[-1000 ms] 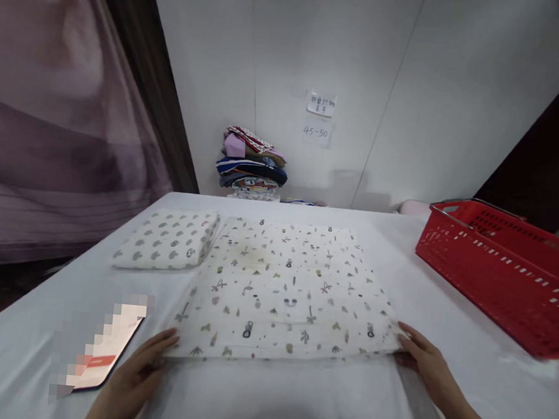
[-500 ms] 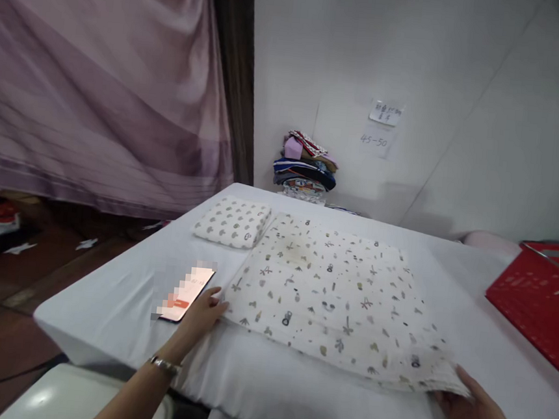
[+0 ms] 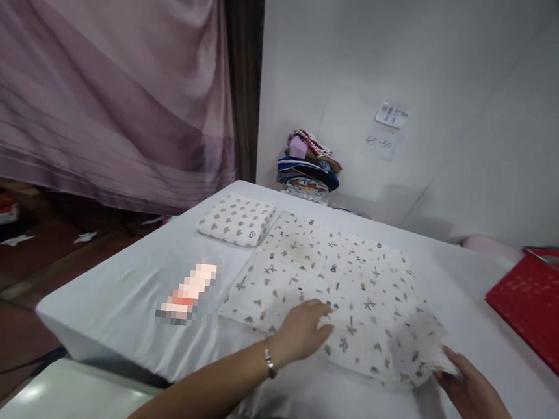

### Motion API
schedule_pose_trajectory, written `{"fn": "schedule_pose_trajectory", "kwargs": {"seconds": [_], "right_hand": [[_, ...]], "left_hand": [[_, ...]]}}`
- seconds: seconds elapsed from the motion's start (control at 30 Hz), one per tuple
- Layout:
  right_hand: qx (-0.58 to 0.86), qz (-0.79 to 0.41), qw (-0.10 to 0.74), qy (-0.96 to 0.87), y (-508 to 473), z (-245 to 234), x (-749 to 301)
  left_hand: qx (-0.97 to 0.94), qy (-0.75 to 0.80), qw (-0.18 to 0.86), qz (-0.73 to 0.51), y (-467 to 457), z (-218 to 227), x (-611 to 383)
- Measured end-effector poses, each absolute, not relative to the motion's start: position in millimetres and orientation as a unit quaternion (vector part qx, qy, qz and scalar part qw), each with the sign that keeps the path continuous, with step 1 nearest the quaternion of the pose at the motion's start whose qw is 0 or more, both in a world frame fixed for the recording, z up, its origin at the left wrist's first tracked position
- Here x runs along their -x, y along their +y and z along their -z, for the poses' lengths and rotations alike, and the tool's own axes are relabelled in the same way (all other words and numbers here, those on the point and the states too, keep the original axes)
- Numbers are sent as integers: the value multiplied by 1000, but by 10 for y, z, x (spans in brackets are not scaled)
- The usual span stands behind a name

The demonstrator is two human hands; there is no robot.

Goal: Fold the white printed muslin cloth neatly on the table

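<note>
A white cloth [image 3: 323, 265] printed with small starfish-like and leafy figures lies spread flat on the bed-like white surface. My right hand [image 3: 473, 393] pinches its near right corner, which is lifted a little. Over the near edge of the cloth is my left hand [image 3: 302, 332], thumb and fingers apart, with nothing in it; whether it touches the fabric I cannot tell. Beyond the left arm lies a phone [image 3: 188, 293], blurred out by pixels. A folded white cloth [image 3: 237, 220] with grey prints rests at the far left, beside the spread one.
The white-covered table [image 3: 120, 287] has a red basket [image 3: 539, 310] at its right side. Folded fabrics stand in a stack [image 3: 309, 163] against the wall, near paper notes [image 3: 390, 115]. A pink curtain [image 3: 100, 76] hangs at the left. A pale stool-like surface [image 3: 67, 393] is below.
My left hand has left the near left corner of the cloth and moved right, over its near edge. My right hand keeps the right corner, now raised slightly and drawn a little inward.
</note>
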State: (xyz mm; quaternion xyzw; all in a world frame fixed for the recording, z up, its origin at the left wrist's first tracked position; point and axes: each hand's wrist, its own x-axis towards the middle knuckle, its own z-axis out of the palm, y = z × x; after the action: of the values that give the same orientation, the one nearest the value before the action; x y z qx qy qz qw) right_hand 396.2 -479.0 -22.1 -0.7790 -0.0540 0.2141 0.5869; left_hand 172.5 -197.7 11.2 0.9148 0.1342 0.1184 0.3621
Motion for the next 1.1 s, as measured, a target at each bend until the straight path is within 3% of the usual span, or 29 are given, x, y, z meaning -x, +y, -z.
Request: {"fn": "schedule_pose_trajectory", "kwargs": {"seconds": [0.17,0.43,0.77,1.1], "right_hand": [[686,-302,662,3,-4695,-11,-3901],[646,-339,683,-34,-4723,-82,-3879],[647,-372,665,-36,-4864,17,-4046],[625,-419,658,39,-4403,213,-5050]], "left_hand": [[-949,-34,306,-70,-2702,-153,-2532],[-957,-13,286,-48,-3436,111,-3068],[-956,-2,290,-38,-3465,93,-3273],[-963,-14,263,-46,-3436,26,-3225]]}}
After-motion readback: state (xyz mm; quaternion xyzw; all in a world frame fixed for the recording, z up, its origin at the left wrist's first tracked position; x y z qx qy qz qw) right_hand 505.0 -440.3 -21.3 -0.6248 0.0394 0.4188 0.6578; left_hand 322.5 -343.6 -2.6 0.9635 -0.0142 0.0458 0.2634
